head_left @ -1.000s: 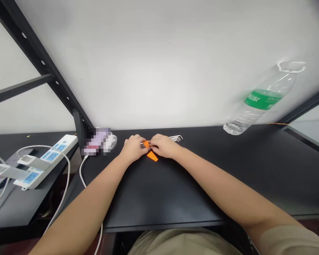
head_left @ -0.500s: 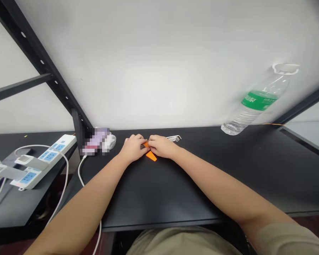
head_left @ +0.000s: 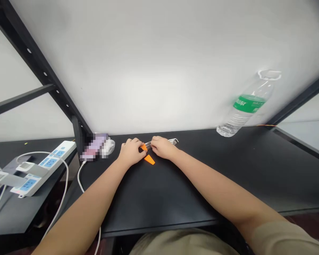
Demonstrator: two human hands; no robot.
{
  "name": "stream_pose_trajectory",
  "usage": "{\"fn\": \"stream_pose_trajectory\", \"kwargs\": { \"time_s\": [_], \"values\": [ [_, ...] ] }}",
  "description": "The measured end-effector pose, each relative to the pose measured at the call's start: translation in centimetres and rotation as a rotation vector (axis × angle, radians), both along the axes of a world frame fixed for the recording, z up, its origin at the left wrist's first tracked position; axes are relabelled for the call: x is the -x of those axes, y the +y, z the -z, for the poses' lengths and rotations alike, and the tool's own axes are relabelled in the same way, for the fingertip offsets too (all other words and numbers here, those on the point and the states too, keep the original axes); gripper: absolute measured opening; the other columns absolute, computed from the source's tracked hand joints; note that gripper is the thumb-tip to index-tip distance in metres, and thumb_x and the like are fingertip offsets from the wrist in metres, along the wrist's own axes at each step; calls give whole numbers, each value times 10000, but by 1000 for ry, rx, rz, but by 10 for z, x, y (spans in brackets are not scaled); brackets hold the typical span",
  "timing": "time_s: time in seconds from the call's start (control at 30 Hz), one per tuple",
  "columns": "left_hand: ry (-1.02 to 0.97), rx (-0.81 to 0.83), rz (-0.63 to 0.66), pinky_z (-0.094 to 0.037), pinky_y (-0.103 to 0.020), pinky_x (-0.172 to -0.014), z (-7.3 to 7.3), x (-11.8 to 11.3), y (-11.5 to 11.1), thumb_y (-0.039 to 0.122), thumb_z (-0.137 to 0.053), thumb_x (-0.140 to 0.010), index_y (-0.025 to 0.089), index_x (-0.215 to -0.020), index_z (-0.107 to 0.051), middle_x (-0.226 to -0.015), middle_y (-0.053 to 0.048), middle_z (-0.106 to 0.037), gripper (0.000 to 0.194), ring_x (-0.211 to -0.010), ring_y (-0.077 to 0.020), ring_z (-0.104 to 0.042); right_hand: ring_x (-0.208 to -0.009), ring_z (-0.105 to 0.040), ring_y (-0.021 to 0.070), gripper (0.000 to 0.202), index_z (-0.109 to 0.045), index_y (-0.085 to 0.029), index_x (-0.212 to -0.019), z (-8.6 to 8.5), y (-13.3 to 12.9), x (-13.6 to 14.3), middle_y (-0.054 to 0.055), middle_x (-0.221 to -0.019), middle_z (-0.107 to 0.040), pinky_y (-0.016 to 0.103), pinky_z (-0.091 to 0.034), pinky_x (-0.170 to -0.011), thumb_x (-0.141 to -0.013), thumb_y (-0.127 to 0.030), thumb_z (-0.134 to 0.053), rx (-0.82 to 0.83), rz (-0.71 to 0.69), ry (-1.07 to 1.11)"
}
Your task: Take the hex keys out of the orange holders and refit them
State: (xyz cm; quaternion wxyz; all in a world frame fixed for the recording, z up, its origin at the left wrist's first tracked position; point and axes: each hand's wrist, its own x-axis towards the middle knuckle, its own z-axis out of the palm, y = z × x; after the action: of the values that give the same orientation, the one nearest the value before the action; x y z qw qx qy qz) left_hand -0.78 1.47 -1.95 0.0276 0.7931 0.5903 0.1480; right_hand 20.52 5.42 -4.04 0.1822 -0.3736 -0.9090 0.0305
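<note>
Palms down, left hand (head_left: 131,151) pinches orange holder (head_left: 144,147), right hand (head_left: 162,147) rods (head_left: 148,145)

Metal rods (head_left: 173,141), partly hidden behind the right hand (head_left: 162,146); purple item (head_left: 96,143) at left, blurred into blocks; left forearm (head_left: 88,209), cut off by the frame's near edge.

The wall (head_left: 156,85) glows brightly; fine detail seems soft.

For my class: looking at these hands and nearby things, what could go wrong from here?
The metal rods under the right hand might slip and scatter. The orange piece lying close to the left hand could get knocked aside. The left forearm crosses above a white cable and might tug it.
</note>
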Motion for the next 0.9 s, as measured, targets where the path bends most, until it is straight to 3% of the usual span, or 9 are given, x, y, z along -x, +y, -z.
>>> {"fn": "stream_pose_trajectory", "kwargs": {
  "time_s": [0.17,0.3,0.37,0.5,0.9],
  "values": [
    [7,-4,19,-444,-457,-900,-2,5,0,470,-671,-863,309,-1081,-720,-1181,-68,-667,275,-1135,-328,-561,-931,-567,208,202,-686,-163,-855,2,1,3,94,-960,-628,318,-460,-841,-982,-148,-530,-3,20,27],
    [-33,-15,139,-452,-424,-911,-1,6,1,464,-684,-866,297,-1251,-644,-1193,-73,-668,422,-1151,-308,-574,-954,-553,211,185,-683,-159,-866,6,-1,8,88,-946,-619,326,-457,-873,-982,-156,-539,-27,-47,51],
    [-33,1,169,-463,-403,-887,0,6,4,458,-678,-872,282,-1191,-658,-1141,-68,-674,365,-1111,-293,-593,-949,-542,214,192,-679,-158,-866,8,-2,11,89,-944,-616,333,-456,-879,-990,-165,-533,-40,-56,48],
    [-20,1,102,-475,-396,-849,3,1,8,385,-664,-863,244,-1036,-662,-1058,-79,-664,224,-1036,-289,-611,-926,-526,217,228,-676,-151,-880,10,-3,16,98,-951,-612,341,-449,-870,-1015,-167,-493,-64,-26,30],
    [4,-46,12,-468,-351,-747,10,0,8,343,-689,-765,206,-908,-611,-963,-76,-623,213,-855,-243,-594,-914,-515,222,247,-659,-156,-840,12,-4,19,100,-950,-609,337,-434,-838,-1015,-158,-485,-102,0,7]
  ]
}}
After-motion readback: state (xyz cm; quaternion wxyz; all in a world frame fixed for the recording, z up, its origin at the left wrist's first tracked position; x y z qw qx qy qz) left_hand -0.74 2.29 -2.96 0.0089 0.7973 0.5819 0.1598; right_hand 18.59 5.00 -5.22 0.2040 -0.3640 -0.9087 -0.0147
